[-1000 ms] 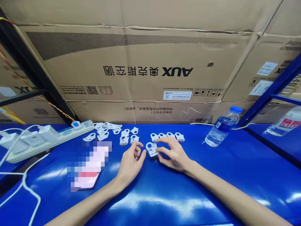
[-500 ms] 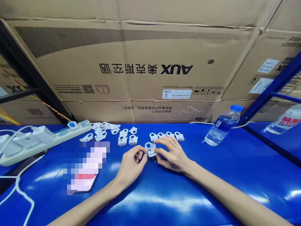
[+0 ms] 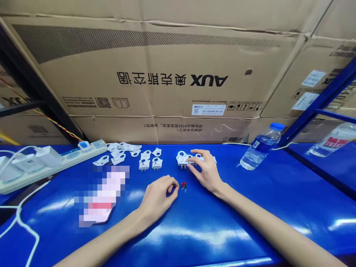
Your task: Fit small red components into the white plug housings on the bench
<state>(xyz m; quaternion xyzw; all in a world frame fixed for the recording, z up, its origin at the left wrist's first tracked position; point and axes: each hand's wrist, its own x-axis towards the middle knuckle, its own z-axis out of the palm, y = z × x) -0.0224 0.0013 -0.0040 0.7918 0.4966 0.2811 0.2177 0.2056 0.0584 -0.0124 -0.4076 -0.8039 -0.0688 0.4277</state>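
Observation:
My right hand (image 3: 205, 168) reaches to the back of the table, thumb and a finger at the right edge of a white plug housing (image 3: 182, 160). This housing has a ring at its top and two metal prongs below. Lower down, my left hand (image 3: 161, 193) rests with its fingers curled and thumb and forefinger together; anything between them is hidden. Just right of its fingertips lie small red components (image 3: 184, 184) with thin wire legs. Similar white housings (image 3: 157, 163) stand to the left, and others are partly covered by my right hand.
More white pieces (image 3: 118, 157) lie piled at the back left near a power strip (image 3: 69, 163) with chargers. A partly pixelated pink item (image 3: 102, 211) lies on the left. A water bottle (image 3: 260, 148) leans at the right. Cardboard boxes (image 3: 167, 48) stand behind the blue table.
My right hand has carried the white plug housing away from my left hand, up to the row at the back. The red components beside my left hand now show.

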